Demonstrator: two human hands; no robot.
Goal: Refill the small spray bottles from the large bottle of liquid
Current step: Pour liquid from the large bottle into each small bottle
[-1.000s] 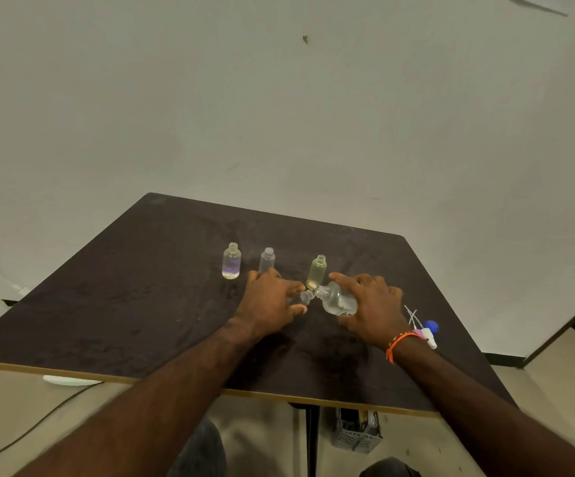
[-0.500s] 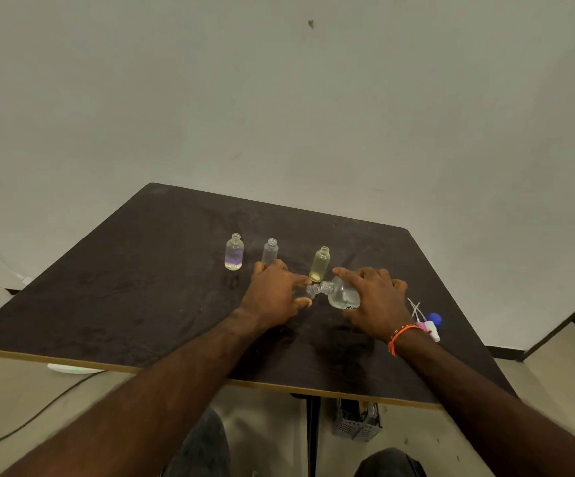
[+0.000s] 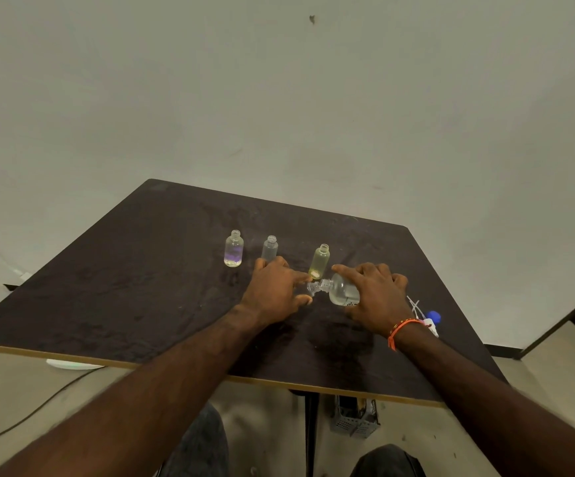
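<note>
- Large bottle (image 3: pixel 343 291): tipped nearly flat at centre right of frame, just above the table (image 3: pixel 124 287); long axis running left-right across the picture, open neck pointing left.
- Right hand (image 3: pixel 377 299): wrapped over the large bottle's body from above and from the right, fingers curled round it; index finger extended along the upper side.
- Small bottle (image 3: pixel 312 288): only its clear threaded neck showing at frame centre, between the two hands, meeting the large bottle's neck mouth to mouth; body hidden under the left hand.
- Left hand (image 3: pixel 274 290): curled round that small bottle, thumb below and forefinger above the neck; grasp judged firm, though the palm side cannot be seen.
- Key relation: two necks aligned on one horizontal line, touching or nearly so; whether liquid passes cannot be told. Next move judged to depend on keeping the mouths aligned while raising the large bottle's base.
- Nearer hand: each hand already on its own bottle; no reach required.
- Remaining small bottles, upright in a row just above the hands, caps off: yellowish bottle (image 3: pixel 320 261) just behind the joined necks, clear bottle (image 3: pixel 270 248) behind the left knuckles, purple-tinted bottle (image 3: pixel 233 249) further left.
- Spray tops (image 3: pixel 429 320): loose at the right table edge, beside the right wrist.
- Risk, as a judgement: spill at the junction; knocking the yellowish bottle.
</note>
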